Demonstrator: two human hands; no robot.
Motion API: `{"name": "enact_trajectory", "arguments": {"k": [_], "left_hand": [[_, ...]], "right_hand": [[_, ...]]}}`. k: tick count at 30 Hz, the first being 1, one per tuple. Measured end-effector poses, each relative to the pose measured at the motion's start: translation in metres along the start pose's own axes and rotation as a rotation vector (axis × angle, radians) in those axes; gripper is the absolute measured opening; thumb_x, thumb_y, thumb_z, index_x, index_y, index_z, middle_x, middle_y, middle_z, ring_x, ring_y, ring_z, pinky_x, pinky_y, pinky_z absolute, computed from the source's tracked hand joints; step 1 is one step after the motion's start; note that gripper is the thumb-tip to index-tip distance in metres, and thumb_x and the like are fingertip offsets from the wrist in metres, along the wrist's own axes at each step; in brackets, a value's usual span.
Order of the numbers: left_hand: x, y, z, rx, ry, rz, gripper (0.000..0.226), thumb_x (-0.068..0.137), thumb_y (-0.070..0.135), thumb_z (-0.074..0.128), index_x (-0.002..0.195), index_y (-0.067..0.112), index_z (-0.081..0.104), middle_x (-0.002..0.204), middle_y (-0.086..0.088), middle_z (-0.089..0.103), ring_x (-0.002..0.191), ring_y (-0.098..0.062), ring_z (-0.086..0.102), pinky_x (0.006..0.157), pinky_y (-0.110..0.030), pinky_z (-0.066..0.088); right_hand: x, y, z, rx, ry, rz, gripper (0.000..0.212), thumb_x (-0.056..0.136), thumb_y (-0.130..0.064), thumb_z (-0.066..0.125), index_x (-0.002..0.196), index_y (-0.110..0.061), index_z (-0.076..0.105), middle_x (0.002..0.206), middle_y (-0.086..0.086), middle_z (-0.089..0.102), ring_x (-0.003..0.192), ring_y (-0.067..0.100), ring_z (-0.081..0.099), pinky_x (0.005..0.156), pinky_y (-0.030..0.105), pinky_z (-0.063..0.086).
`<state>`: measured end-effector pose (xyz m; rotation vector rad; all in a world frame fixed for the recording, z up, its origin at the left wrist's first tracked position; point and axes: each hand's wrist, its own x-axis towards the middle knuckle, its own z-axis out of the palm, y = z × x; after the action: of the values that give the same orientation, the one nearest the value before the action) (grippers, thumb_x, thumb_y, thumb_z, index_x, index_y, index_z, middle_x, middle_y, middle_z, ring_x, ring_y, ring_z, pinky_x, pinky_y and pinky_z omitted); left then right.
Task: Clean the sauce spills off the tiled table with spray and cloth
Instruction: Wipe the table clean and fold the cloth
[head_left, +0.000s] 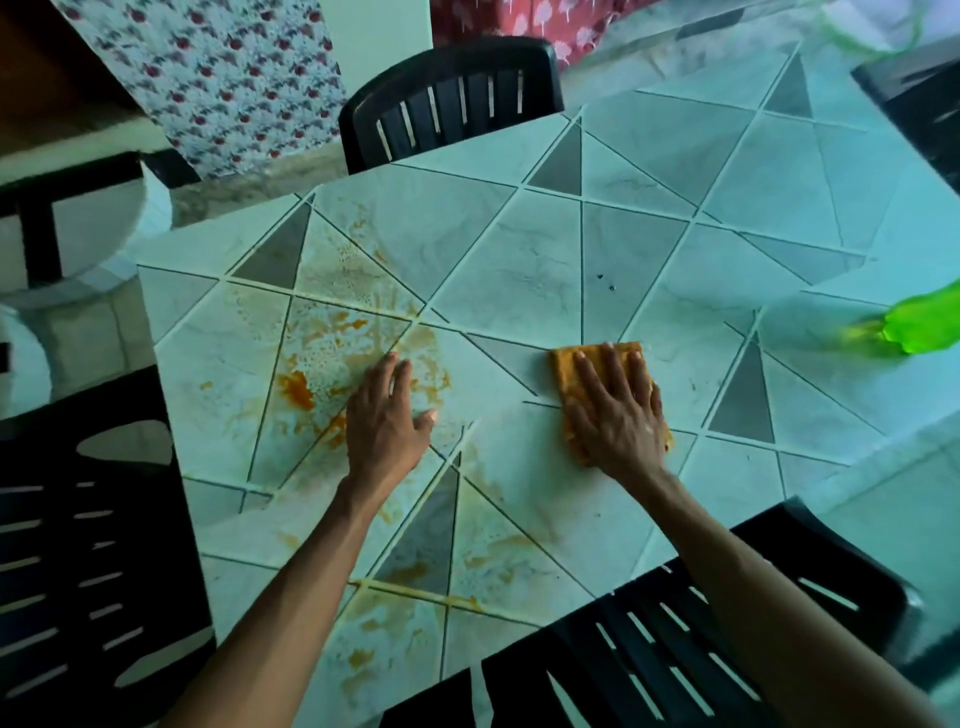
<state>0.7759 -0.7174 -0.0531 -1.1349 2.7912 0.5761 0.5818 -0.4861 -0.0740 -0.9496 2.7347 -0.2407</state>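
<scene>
A green spray bottle (924, 325) sits at the right edge of the table (519, 270), blurred, so what is in it cannot be told. An orange cloth (565, 364) lies flat near the middle of the table, towards the near edge. The right hand (618, 415) presses down on it with fingers straight and spread, grasping nothing; the cloth's far edge shows just past the fingertips. The left hand (387, 415) rests flat on the bare tiles beside it, apart from the cloth, fingers relaxed and straight. Its fingertips lie on the orange sauce spills (296, 389), which spread across the left part of the table and down to the near edge. The top is pale tile with grey triangles. Dark slatted chairs stand at the far edge (452, 98), the left edge (78, 545) and the near edge (675, 649). A flowered curtain (218, 78) hangs beyond.
</scene>
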Motion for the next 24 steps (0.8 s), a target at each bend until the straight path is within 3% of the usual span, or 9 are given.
{"name": "enact_trajectory", "arguments": {"k": [3,7,13,15,19,24], "left_hand": [[-0.001,-0.001,0.001,0.009,0.001,-0.001,0.073,0.09,0.039,0.066,0.151,0.013,0.033,0.161,-0.006,0.023,0.147,-0.029,0.02,0.115,-0.048,0.025],[0.002,-0.004,0.002,0.024,-0.002,0.024,0.074,0.087,0.039,0.069,0.147,0.011,0.038,0.158,-0.009,0.028,0.145,-0.031,0.026,0.113,-0.049,0.03],[-0.005,0.018,0.0,0.077,0.097,0.048,0.062,0.08,0.02,0.073,0.136,0.008,0.049,0.147,-0.013,0.043,0.135,-0.034,0.038,0.105,-0.049,0.038],[-0.008,0.027,0.003,0.103,0.097,0.075,0.06,0.077,0.012,0.073,0.134,0.009,0.052,0.143,-0.011,0.047,0.13,-0.034,0.042,0.1,-0.049,0.041],[-0.01,0.034,0.007,0.066,0.079,0.024,0.062,0.077,0.004,0.069,0.136,0.01,0.051,0.143,-0.011,0.047,0.129,-0.036,0.043,0.097,-0.05,0.041],[-0.016,0.035,0.009,0.06,0.098,0.033,0.058,0.079,0.005,0.069,0.134,0.008,0.053,0.143,-0.012,0.047,0.131,-0.035,0.041,0.099,-0.051,0.04]], "right_hand": [[0.043,-0.047,0.008,0.073,0.016,0.065,0.06,0.101,-0.057,0.033,0.158,-0.043,0.018,0.169,-0.003,0.008,0.155,0.033,-0.002,0.12,0.059,0.014],[0.02,-0.095,0.021,0.058,0.016,-0.135,0.06,0.101,-0.055,0.036,0.158,-0.04,0.021,0.169,-0.002,0.009,0.155,0.032,0.001,0.121,0.057,0.016],[-0.031,-0.067,0.029,-0.03,-0.005,-0.327,0.056,0.104,-0.058,0.023,0.158,-0.044,0.016,0.169,-0.006,0.011,0.156,0.027,0.001,0.12,0.054,0.019],[-0.004,-0.049,0.023,-0.051,0.015,-0.261,0.059,0.101,-0.059,0.024,0.158,-0.043,0.019,0.168,-0.005,0.013,0.156,0.028,0.004,0.12,0.057,0.017],[0.036,0.02,-0.001,-0.04,0.049,0.039,0.067,0.093,-0.065,0.02,0.157,-0.045,0.02,0.168,-0.007,0.013,0.156,0.028,0.004,0.12,0.064,0.003],[-0.001,0.071,-0.007,-0.03,0.103,0.267,0.067,0.094,-0.065,0.019,0.157,-0.045,0.02,0.168,-0.008,0.012,0.156,0.024,0.003,0.12,0.064,-0.001]]}}
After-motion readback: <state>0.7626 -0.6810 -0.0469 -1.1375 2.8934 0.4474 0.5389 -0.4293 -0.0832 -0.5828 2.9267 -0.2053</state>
